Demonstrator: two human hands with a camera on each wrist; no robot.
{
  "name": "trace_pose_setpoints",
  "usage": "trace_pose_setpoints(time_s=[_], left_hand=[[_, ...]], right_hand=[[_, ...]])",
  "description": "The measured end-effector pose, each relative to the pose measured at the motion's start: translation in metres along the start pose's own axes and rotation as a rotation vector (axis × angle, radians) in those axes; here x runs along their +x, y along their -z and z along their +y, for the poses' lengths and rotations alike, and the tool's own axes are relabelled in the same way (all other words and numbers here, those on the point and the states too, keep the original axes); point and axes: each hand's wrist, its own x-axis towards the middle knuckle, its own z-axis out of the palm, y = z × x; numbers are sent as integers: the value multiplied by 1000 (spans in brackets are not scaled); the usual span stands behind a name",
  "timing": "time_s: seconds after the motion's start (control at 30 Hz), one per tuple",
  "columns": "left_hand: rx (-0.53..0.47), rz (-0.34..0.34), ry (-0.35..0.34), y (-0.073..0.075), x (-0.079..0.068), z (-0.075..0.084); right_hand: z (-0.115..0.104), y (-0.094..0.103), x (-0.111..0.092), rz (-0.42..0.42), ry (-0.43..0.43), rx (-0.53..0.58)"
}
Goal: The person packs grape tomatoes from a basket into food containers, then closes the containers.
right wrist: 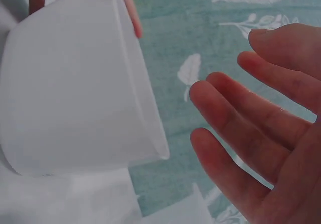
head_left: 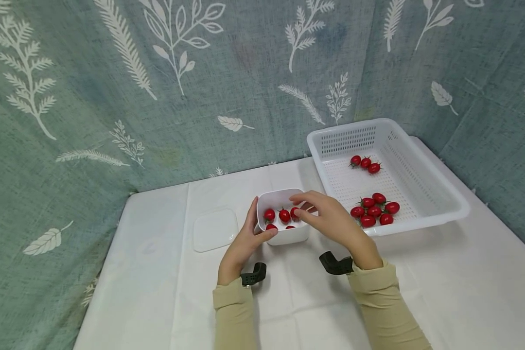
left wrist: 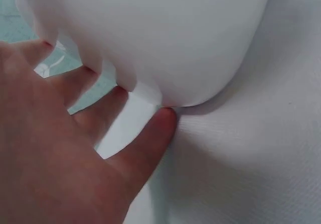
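Note:
A small white plastic container [head_left: 287, 238] stands on the table with several cherry tomatoes [head_left: 284, 216] inside. My left hand [head_left: 243, 243] grips it from the left, thumb over the near rim and fingers along the side. In the left wrist view, the fingertips [left wrist: 163, 121] of that hand touch the container's white wall [left wrist: 165, 43]. Above the container's right rim is my right hand [head_left: 330, 216], fingers apart. The right wrist view shows this right hand [right wrist: 261, 118] with loosely spread fingers and nothing between them, apart from the container [right wrist: 75, 88].
At the right is a large white perforated basket [head_left: 433, 184] holding two groups of cherry tomatoes [head_left: 374, 211]. A clear, square lid [head_left: 215, 229] lies flat left of the container. Behind the white-covered table [head_left: 148, 282] hangs a green leaf-patterned curtain [head_left: 179, 131].

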Motion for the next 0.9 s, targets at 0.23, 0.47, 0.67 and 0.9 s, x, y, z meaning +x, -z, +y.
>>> trace_pose_setpoints(time_s=[0.23,0.47,0.67,0.9], left_hand=[[31,8,46,0,-2,9],[48,-30,56,-3,-12,30],[43,-20,47,-2,-9,21],[72,20,44,1,-2,4]], right_hand=[[3,19,-3,20,-56,33],[7,41,-7,76,-137,53],[4,62,-5,87,-100,16],[5,86,2,53,-104,-67]])
